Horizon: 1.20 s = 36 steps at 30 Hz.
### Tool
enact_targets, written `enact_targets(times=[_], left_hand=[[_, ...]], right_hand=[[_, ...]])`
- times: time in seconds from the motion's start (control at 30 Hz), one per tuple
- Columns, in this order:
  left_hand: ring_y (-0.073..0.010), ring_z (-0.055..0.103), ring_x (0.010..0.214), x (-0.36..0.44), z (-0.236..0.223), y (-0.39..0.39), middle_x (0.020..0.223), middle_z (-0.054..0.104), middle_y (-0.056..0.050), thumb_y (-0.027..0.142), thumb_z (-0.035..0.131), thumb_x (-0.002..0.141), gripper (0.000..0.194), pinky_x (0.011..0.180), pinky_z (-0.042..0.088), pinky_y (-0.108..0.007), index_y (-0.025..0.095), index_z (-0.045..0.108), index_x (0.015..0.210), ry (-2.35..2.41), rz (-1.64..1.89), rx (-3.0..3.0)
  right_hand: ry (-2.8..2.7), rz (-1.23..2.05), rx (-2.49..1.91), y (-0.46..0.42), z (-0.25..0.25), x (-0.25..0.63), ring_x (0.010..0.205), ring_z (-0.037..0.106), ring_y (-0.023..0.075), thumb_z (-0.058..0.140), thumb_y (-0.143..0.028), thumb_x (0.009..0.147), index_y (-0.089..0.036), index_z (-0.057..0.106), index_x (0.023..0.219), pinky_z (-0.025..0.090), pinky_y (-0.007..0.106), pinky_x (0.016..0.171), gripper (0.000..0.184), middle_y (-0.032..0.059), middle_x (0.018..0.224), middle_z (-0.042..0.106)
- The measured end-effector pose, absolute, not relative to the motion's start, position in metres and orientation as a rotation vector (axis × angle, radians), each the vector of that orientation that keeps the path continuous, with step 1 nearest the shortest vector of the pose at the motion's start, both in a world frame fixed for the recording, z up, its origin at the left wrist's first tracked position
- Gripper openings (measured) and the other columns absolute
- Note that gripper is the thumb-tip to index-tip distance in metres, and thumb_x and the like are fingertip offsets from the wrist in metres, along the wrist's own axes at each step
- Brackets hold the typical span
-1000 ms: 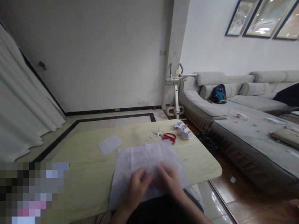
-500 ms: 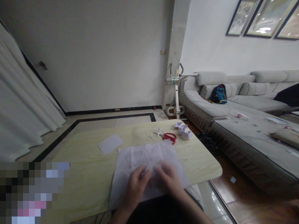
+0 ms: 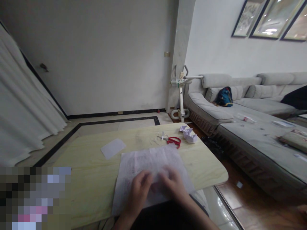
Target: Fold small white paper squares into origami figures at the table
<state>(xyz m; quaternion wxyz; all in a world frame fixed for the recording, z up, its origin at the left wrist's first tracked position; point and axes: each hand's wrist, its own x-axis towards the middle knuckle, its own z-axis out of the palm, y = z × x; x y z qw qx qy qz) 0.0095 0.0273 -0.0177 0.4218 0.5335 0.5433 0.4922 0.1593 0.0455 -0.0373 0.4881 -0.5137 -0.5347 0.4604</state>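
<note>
A large, creased printed paper sheet (image 3: 146,159) lies over the near part of the table, reaching its front edge. Above the sheet my left hand (image 3: 141,183) has its fingers curled toward the thumb in a pinch. Whatever sits in that pinch is too small and blurred to name. Facing it, a small gap away, my right hand (image 3: 171,182) is bent inward, its fingers smeared by motion. Beyond the sheet lie red-handled scissors (image 3: 174,141), blades pointing left, among thin white paper scraps (image 3: 163,134).
Folded white paper pieces (image 3: 190,135) stand at the table's far right corner. A blank white paper (image 3: 113,148) lies left of the sheet on the pale wooden table (image 3: 86,179). A grey sofa (image 3: 249,137) and exercise machine (image 3: 181,95) stand beyond.
My two hands have shifted slightly, and the gap between their fingertips is a little wider. The sheet, scissors and other papers have stayed in place.
</note>
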Motion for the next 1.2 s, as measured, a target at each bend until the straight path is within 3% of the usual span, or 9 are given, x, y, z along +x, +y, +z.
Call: enact_targets(times=[0.23,0.37,0.5,0.8,1.0,1.2], left_hand=[[-0.0230,0.067,0.070,0.010,-0.016,0.026,0.069,0.070,-0.003,0.047,0.059,0.079,0.030,0.063,0.054,-0.028,0.019,0.067,0.072,1.399,1.239,1.345],[-0.0222,0.065,0.066,0.011,-0.019,0.026,0.067,0.068,-0.002,0.046,0.058,0.081,0.029,0.058,0.053,-0.027,0.020,0.067,0.071,1.387,1.250,1.314],[-0.0227,0.066,0.071,0.010,-0.020,0.026,0.070,0.069,-0.003,0.045,0.059,0.081,0.029,0.063,0.054,-0.028,0.019,0.067,0.073,1.382,1.268,1.315],[-0.0190,0.063,0.059,0.011,-0.027,0.029,0.063,0.064,0.000,0.052,0.063,0.078,0.034,0.054,0.052,-0.027,0.018,0.064,0.073,1.349,1.230,1.239],[-0.0190,0.063,0.061,0.010,-0.027,0.027,0.066,0.064,-0.001,0.056,0.063,0.078,0.038,0.056,0.053,-0.027,0.018,0.064,0.076,1.336,1.246,1.233],[-0.0215,0.064,0.064,0.010,-0.029,0.028,0.067,0.065,-0.002,0.055,0.065,0.076,0.036,0.058,0.054,-0.029,0.019,0.066,0.076,1.341,1.251,1.236]], right_hand=[[-1.246,1.039,-1.338,0.040,-0.046,0.159,0.087,0.061,0.0283,0.076,-0.049,0.067,-0.017,0.072,0.089,0.050,0.037,0.079,0.039,0.0073,0.088,0.070],[-1.261,1.135,-1.299,0.039,-0.052,0.161,0.088,0.062,0.0289,0.076,-0.052,0.067,-0.018,0.073,0.084,0.050,0.038,0.081,0.039,0.0064,0.084,0.070],[-1.187,1.095,-1.363,0.040,-0.055,0.162,0.091,0.062,0.0299,0.080,-0.052,0.063,-0.017,0.072,0.093,0.050,0.040,0.083,0.046,0.0070,0.091,0.070],[-1.164,1.131,-1.306,0.041,-0.049,0.160,0.078,0.062,0.0259,0.075,-0.058,0.063,-0.019,0.071,0.085,0.051,0.033,0.066,0.045,0.0053,0.077,0.068],[-1.276,1.118,-1.276,0.043,-0.041,0.160,0.068,0.058,0.0222,0.070,-0.060,0.067,-0.019,0.069,0.069,0.049,0.031,0.061,0.041,0.0031,0.066,0.063],[-1.102,1.011,-1.352,0.044,-0.051,0.157,0.075,0.061,0.0261,0.074,-0.062,0.060,-0.019,0.071,0.084,0.051,0.034,0.066,0.049,0.0053,0.073,0.066]])
